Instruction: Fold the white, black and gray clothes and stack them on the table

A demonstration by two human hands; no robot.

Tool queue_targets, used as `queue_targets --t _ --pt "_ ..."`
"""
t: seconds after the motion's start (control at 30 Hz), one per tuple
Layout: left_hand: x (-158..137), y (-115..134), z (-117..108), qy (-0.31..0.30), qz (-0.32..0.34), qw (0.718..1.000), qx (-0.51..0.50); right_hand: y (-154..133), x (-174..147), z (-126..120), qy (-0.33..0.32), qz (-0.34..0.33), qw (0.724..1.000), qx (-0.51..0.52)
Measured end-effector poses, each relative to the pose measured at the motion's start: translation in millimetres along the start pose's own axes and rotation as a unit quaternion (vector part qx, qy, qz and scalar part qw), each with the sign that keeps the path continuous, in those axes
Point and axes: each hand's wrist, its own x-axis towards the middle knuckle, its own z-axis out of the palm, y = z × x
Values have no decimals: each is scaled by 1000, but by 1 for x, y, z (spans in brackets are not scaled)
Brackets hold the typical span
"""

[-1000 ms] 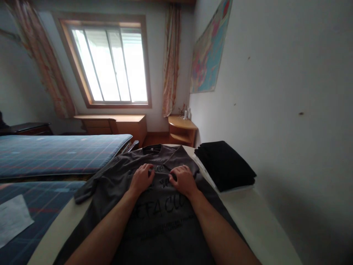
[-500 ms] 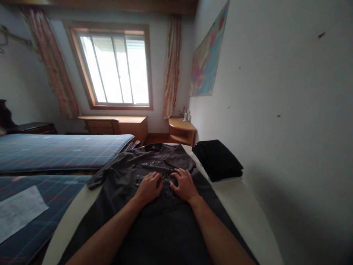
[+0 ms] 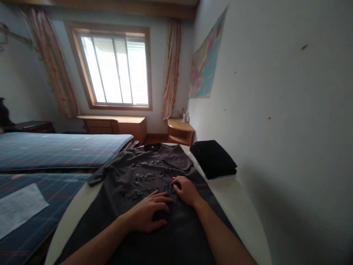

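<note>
A dark grey T-shirt [image 3: 116, 198] with raised black lettering lies spread over a pale round-edged table [image 3: 239, 206], its collar at the far side. My left hand [image 3: 150, 210] rests on the shirt below the lettering, fingers spread and pointing right. Farther up and to the right, my right hand [image 3: 185, 189] touches the shirt at the end of the lower line of letters, its fingers bent but apart. Neither hand grips the cloth. The shirt's hem lies out of view at the bottom.
A stack of folded black cloth [image 3: 213, 158] stands on the table's right side, close to the white wall [image 3: 289, 158]. Left of the table are plaid mattresses [image 3: 66, 147], the nearer bearing a paper sheet [image 3: 22, 208]. A wooden corner shelf [image 3: 180, 127] stands beyond.
My left hand has slid down the shirt toward me, turning its fingers to the right. My right hand has moved slightly nearer. More of the lettering shows.
</note>
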Motion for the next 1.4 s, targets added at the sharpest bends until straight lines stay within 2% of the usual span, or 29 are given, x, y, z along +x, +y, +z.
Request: queue_targets --t 0.1,0.23,0.37,0.6,0.77,0.83,0.93,1.03,1.13,1.2,1.27,1.33,1.4 --pt "0 5 2 -5 -7 1000 -24 4 -2 -4 -25 -15 1000 8" --pt "2 8 9 -6 3 999 -45 1 -8 -3 -24 -10 1000 -8" --pt "-4 19 12 -23 6 999 -43 -9 -20 -3 -32 3 999 -27" --pt "-21 53 16 -63 -1 998 -31 -31 -59 -10 -56 23 997 -49" --pt "-20 56 31 -98 -12 995 -18 -43 -73 -15 -66 34 996 -51" --pt "-19 56 33 -88 -9 996 -23 -45 -69 -18 -70 28 995 -59" --pt "-11 53 26 -5 -30 999 -37 -43 -50 -23 -76 24 992 -94" --pt "14 31 11 110 -101 989 -7 -35 -17 -26 -56 35 984 -167" --pt "51 -12 -1 173 -201 963 55 -21 17 -24 -37 49 970 -236" --pt "72 -44 -7 176 -269 942 100 -9 35 -19 -41 82 964 -250" --pt "86 -72 -10 144 -346 920 114 3 48 -13 -53 127 961 -241" --pt "94 -93 -11 124 -386 907 120 13 57 -6 -59 158 960 -225" --pt "96 -109 -11 117 -393 902 131 21 64 -1 -52 166 962 -211"
